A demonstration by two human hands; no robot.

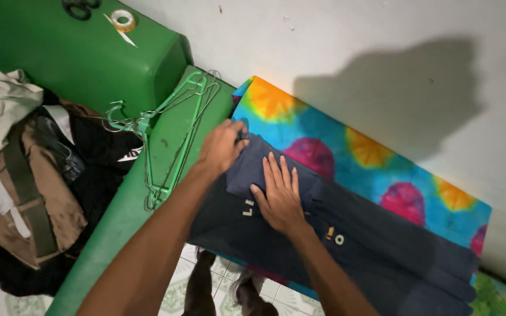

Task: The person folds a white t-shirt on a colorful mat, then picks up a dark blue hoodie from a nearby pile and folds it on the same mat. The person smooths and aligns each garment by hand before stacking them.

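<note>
Nearby, green hangers [165, 126] lie beside the dark garment [346, 246].

There are no boxes, bags, signs or screens here. The only thing close to a label is the print on the dark blue cloth [346, 234]. Some small pale letters [248, 208] sit on the cloth, just beside the thumb of the right hand [280, 196], which lies flat on the cloth. A bit further along the cloth there is a small yellow mark [330, 233] and a small white ring [339, 239] right next to it. They are near the wrist of the same hand.
</note>
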